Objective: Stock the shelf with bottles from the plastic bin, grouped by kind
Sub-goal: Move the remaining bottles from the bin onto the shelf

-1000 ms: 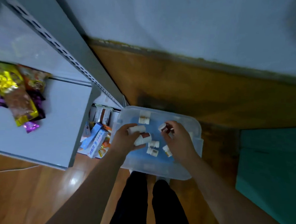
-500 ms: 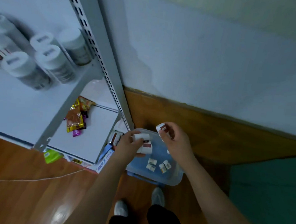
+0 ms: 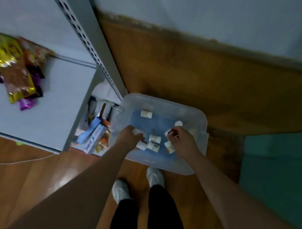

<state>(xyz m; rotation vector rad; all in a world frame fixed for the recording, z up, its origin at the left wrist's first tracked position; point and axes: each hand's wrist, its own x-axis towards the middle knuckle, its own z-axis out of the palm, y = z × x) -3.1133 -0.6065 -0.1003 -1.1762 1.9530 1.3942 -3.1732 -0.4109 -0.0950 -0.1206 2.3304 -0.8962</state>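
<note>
Both your hands are inside the clear plastic bin (image 3: 198, 117) on the wooden floor (image 3: 185, 72): left hand (image 3: 128, 137) grips white bottles (image 3: 138, 132), right hand (image 3: 185, 141) pinches one red-labelled white bottle (image 3: 169, 133). Several small cylindrical bottles (image 3: 154, 142) lie loose.

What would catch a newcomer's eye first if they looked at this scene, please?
Most likely the two hands over the clear plastic bin on the wooden floor: the left hand grips white bottles, and the right hand pinches a small red-labelled bottle. More small bottles lie loose in the bin. To the left, bright snack packets sit on the grey shelf.
</note>
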